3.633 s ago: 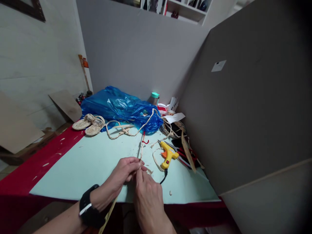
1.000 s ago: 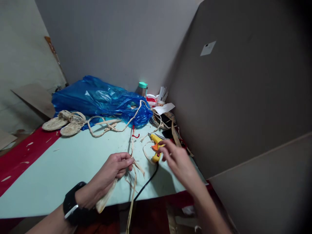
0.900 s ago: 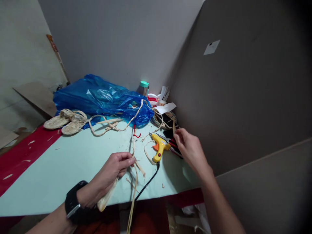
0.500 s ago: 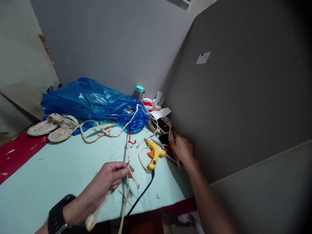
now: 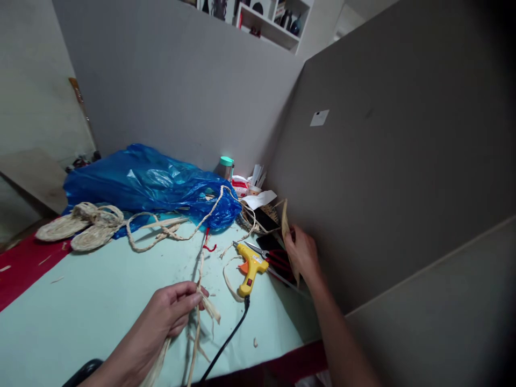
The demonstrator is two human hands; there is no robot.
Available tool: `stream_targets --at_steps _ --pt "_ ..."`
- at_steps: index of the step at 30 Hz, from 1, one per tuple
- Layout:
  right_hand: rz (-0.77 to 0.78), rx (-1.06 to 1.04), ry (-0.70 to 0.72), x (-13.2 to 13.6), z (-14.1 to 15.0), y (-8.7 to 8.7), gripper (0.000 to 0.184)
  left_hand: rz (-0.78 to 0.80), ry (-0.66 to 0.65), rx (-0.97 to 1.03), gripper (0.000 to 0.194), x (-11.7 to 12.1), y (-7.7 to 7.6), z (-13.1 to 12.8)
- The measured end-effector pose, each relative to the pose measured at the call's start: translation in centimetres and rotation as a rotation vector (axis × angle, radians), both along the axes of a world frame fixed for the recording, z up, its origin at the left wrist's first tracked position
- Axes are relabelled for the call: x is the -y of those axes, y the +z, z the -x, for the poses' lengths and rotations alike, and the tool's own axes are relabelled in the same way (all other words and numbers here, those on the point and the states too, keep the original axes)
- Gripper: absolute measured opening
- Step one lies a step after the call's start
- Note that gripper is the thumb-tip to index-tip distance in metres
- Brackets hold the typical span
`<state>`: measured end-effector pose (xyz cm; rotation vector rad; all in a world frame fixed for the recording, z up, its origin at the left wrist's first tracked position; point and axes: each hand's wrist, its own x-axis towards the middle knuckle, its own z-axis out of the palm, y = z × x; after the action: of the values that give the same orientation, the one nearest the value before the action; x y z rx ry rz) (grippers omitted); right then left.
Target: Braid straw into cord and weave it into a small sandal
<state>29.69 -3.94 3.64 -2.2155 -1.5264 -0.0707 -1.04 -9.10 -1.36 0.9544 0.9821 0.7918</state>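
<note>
Pale straw-coloured twisted fibre cord (image 5: 202, 263) runs from a red string (image 5: 209, 247) to the left hand (image 5: 173, 309), over the near middle of the pale-green-topped bench (image 5: 121, 301). Left grip: pinched narrow on the cord. Right hand (image 5: 303, 252): grip closed on a broad dry tan fibre strip (image 5: 285, 220) at the bench's right edge. Progress, my read: short length twisted, loose tails (image 5: 212, 310) below the left hand unworked. Edges: tails reach the near edge; dark grey panel (image 5: 387, 161) crowds the right hand. Yellow glue gun (image 5: 250, 267) and black cable (image 5: 231, 337) sit between hands; more room left, short of the straw sandals (image 5: 97, 231).
</note>
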Motion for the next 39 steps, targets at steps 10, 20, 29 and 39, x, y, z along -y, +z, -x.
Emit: stream_targets --at_steps 10,20,29,39 --pt "-0.156 -0.313 0.177 0.9 -0.6 0.3 0.027 -0.045 0.064 -0.004 0.052 0.0 -0.4 0.0" --pt "-0.145 -0.562 0.491 6.7 6.0 -1.9 0.025 -0.131 0.11 0.017 0.061 0.7 1.0 -0.3" --pt "-0.158 -0.409 0.493 12.6 14.5 -5.2 0.025 -0.185 0.089 0.026 0.048 0.9 0.8 -0.5" --pt "-0.271 0.013 0.48 12.0 16.3 -7.3 0.032 -0.156 0.051 0.001 0.033 0.9 0.4 -0.6"
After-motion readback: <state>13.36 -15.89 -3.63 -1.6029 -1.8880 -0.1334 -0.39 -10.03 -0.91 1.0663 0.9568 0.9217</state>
